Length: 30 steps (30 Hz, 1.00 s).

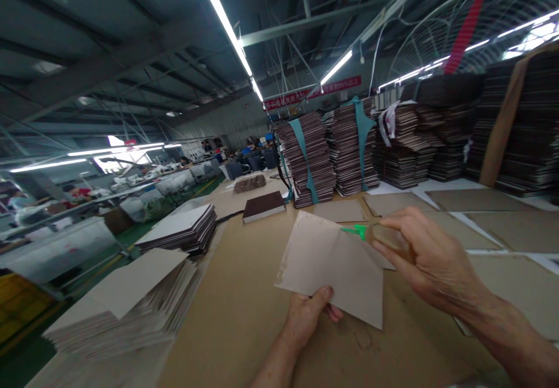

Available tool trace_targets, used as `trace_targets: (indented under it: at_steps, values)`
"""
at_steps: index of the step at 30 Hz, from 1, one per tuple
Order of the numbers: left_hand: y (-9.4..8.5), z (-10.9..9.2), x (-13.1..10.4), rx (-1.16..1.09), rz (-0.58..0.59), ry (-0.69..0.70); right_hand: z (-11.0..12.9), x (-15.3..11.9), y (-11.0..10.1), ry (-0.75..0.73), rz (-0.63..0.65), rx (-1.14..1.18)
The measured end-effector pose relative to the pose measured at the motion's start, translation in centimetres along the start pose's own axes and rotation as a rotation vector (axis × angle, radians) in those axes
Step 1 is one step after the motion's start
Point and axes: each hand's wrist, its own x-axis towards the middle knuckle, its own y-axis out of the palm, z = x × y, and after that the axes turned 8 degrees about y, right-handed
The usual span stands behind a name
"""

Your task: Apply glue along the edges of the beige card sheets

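My left hand (308,318) grips the lower edge of a beige board (334,268), thumb on top and fingers beneath, holding it over the brown table (227,295). Wet, shiny glue lines the board's left edge and part of its top edge. My right hand (423,260) is closed around a translucent amber bottle (388,237) tipped sideways. The bottle's green nozzle (356,231) points left, at the upper edge of the board.
Piled beige boards (126,300) and a dark-edged stack (183,225) stand left. A dark brown block (264,206) lies ahead. Tied tall stacks (308,158) rise behind it. Flat boards (510,230) cover the right side, beneath a large fan (465,32).
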Motion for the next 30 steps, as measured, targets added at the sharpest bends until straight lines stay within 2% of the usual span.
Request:
trace_targets:
  at_steps: [6,22,30]
  values:
    - [0.0,-0.1,-0.1,-0.002,0.025,-0.005,0.7,0.4,-0.1,-0.023,-0.054,0.014]
    - [-0.2,-0.9,-0.1,0.042,0.002,0.003,-0.4,-0.8,-0.6,0.037,0.006,0.002]
    - [-0.4,-0.8,-0.2,0.058,0.014,-0.001,-0.2,-1.1,-0.6,0.018,-0.020,0.000]
